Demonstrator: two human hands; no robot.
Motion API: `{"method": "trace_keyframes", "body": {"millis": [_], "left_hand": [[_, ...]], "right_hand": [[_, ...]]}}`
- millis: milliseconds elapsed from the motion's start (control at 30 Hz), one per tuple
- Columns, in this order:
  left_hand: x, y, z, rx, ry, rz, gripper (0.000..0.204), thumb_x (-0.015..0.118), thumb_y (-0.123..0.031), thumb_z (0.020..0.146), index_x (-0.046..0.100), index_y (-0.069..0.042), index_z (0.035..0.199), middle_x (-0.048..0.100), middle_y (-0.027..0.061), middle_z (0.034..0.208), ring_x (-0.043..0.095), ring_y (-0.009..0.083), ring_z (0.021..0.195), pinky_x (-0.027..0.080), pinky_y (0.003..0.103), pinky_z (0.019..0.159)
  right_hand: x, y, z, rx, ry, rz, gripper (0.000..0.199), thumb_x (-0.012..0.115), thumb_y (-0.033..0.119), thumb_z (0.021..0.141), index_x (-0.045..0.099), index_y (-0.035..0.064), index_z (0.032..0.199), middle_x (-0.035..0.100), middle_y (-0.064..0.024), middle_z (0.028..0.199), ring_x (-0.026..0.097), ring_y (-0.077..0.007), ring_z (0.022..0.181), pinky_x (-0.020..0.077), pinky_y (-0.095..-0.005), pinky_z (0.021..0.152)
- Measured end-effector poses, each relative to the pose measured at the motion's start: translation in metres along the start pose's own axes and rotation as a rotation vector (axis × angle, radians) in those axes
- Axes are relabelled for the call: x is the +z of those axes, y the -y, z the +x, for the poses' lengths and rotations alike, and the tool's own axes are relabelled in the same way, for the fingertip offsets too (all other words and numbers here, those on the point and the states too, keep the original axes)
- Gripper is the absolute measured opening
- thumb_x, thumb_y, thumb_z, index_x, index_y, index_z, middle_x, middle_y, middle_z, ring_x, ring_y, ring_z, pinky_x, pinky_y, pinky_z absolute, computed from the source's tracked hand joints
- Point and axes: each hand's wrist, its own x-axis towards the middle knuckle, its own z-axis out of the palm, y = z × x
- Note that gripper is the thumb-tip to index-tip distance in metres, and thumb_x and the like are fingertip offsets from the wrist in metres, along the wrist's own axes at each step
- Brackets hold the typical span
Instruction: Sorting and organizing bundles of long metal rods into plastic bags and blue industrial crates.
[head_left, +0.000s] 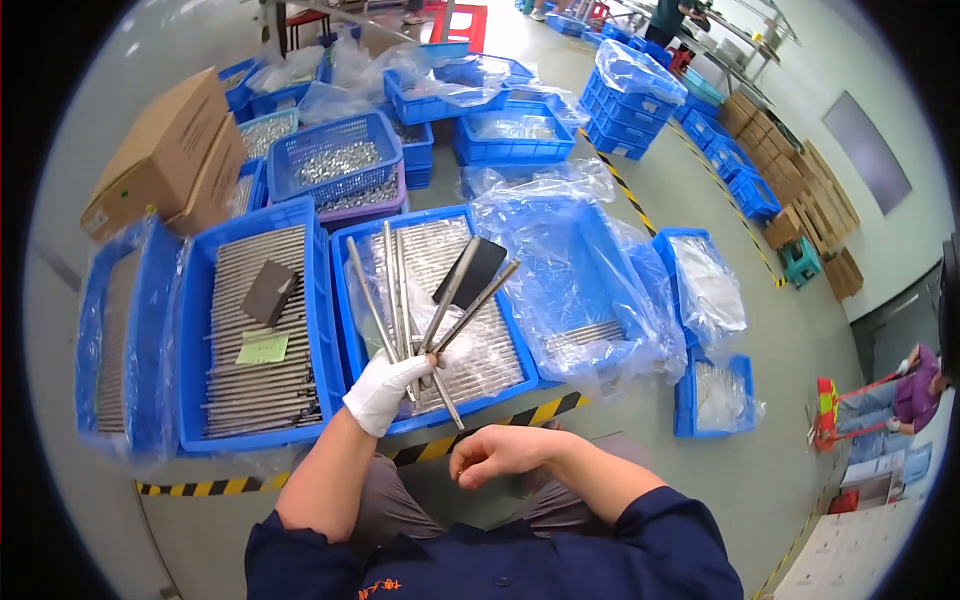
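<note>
Rods [420, 300] fan upward and away from the gloved left hand [385, 388] gripping their lower ends above the blue tray [345, 300], while the bare right hand [495, 452] rests nearby, loosely curled, empty.

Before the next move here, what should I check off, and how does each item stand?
1. Left hand, gloved, grips the fanned metal rods: ok.
2. Rods aligned in the grip: not ok, they splay apart.
3. Right hand free: ok, bare, holding nothing visible.
4. Blue tray under the rods within reach: ok.
5. Dark block lies on the tray's rods, behind the bundle: cannot tell if it interferes.
</note>
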Motion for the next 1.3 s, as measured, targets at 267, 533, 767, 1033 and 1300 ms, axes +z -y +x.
{"method": "trace_keyframes", "body": {"millis": [267, 533, 767, 1033, 1300], "left_hand": [[0.014, -0.001, -0.011, -0.107, 0.073, 0.033, 0.017, 0.058, -0.011, 0.074, 0.055, -0.002, 0.088, 0.057, 0.0034, 0.076, 0.053, 0.0113, 0.069, 0.043, 0.024, 0.062], [0.022, 0.002, -0.010, -0.075, 0.189, 0.182, 0.028, 0.059, -0.006, 0.072, 0.054, -0.001, 0.099, 0.050, -0.0006, 0.066, 0.043, 0.0054, 0.054, 0.034, 0.019, 0.049], [0.017, 0.007, -0.007, -0.135, 0.174, 0.331, 0.026, 0.059, -0.007, 0.071, 0.054, 0.001, 0.095, 0.051, 0.0009, 0.065, 0.044, 0.0062, 0.053, 0.035, 0.020, 0.048], [0.018, 0.008, -0.008, -0.146, 0.174, 0.298, 0.023, 0.058, -0.008, 0.072, 0.054, 0.002, 0.092, 0.051, 0.0029, 0.065, 0.045, 0.0072, 0.053, 0.036, 0.021, 0.049], [0.017, 0.010, -0.008, -0.117, 0.192, 0.183, 0.023, 0.060, -0.008, 0.072, 0.054, 0.001, 0.092, 0.052, 0.0033, 0.065, 0.046, 0.0082, 0.051, 0.037, 0.021, 0.048]], "right_hand": [[-0.060, -0.008, -0.031, -0.362, -0.800, 0.472, 0.017, 0.053, 0.017, 0.081, 0.055, 0.0024, 0.089, 0.058, -0.0046, 0.079, 0.054, -0.0107, 0.070, 0.0449, -0.0245, 0.065], [-0.083, -0.005, -0.057, -0.736, -0.848, 0.812, 0.019, 0.050, 0.019, 0.084, 0.053, 0.0033, 0.094, 0.059, -0.0086, 0.087, 0.058, -0.0167, 0.077, 0.0478, -0.0268, 0.065], [-0.081, -0.001, -0.064, -0.775, -0.763, 0.686, 0.017, 0.050, 0.014, 0.084, 0.052, 0.0021, 0.096, 0.058, -0.0075, 0.086, 0.056, -0.0135, 0.072, 0.0463, -0.0247, 0.064], [-0.073, 0.002, -0.063, -0.666, -0.875, 0.551, 0.016, 0.053, 0.009, 0.081, 0.054, 0.0019, 0.095, 0.058, -0.0068, 0.086, 0.055, -0.0097, 0.071, 0.0461, -0.0214, 0.064], [-0.069, 0.006, -0.065, -0.660, -0.873, 0.566, 0.017, 0.056, 0.012, 0.080, 0.054, 0.0021, 0.094, 0.058, -0.0086, 0.087, 0.054, -0.0131, 0.072, 0.0460, -0.0236, 0.064]]}}
